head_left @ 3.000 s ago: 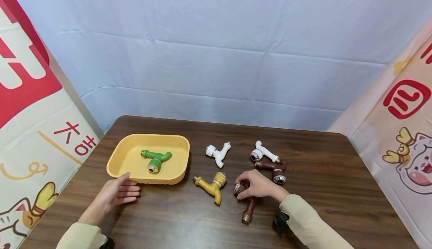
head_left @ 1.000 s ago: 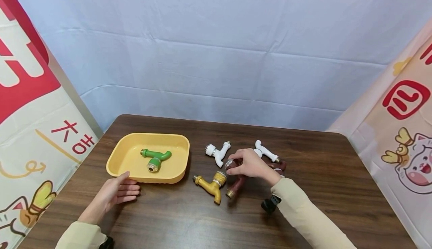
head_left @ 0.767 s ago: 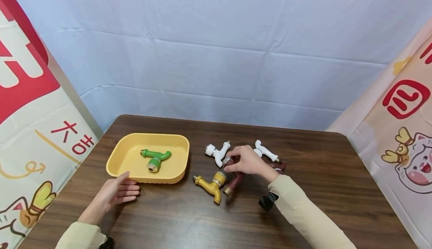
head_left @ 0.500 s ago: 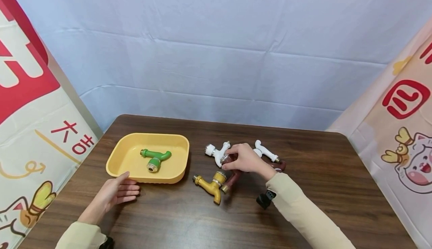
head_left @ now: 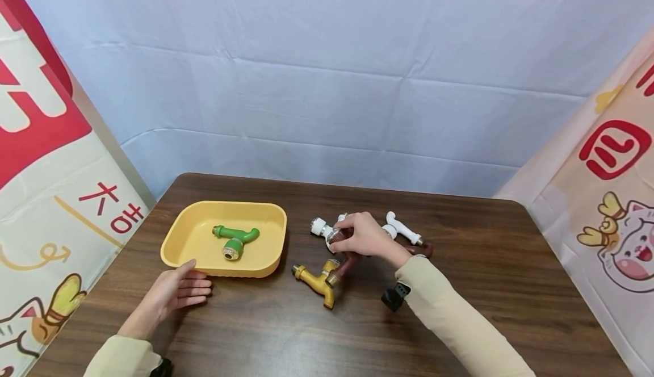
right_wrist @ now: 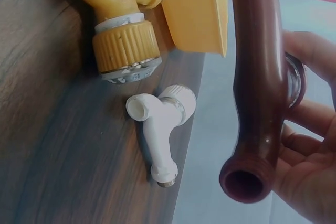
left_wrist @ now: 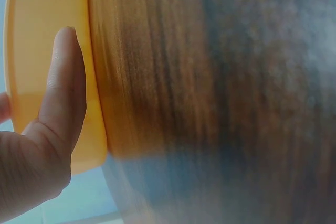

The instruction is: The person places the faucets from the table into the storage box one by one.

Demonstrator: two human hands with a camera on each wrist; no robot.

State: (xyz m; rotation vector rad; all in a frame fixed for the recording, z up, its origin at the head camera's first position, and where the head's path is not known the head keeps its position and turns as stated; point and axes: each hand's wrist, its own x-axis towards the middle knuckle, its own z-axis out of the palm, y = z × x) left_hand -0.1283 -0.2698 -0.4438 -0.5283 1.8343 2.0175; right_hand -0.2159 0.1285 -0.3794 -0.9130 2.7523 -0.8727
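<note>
My right hand (head_left: 370, 236) pinches the knob of a maroon tap (right_wrist: 258, 77), held raised over the table. The tap's threaded end overlaps the yellow tap (head_left: 313, 282) in the head view, and its knob overlaps a white tap (right_wrist: 160, 135). At the left stands a yellow tray (head_left: 176, 241) with a green tap (head_left: 237, 239) lying in it. My left hand (head_left: 171, 294) rests against the tray's near side, thumb at the rim and fingers straight. In the left wrist view the thumb (left_wrist: 63, 87) lies along the tray wall.
Behind my right hand lie a second white tap (head_left: 406, 230) and another maroon tap (head_left: 426, 249), partly hidden by the hand. All stand on a dark wooden table (head_left: 485, 286). A pale blue cloth (head_left: 327, 82) hangs behind its far edge.
My right hand has gripped the nearer maroon tap, lifted it off the table and carried it leftward and away, over the yellow and white taps. My left hand stays at the tray.
</note>
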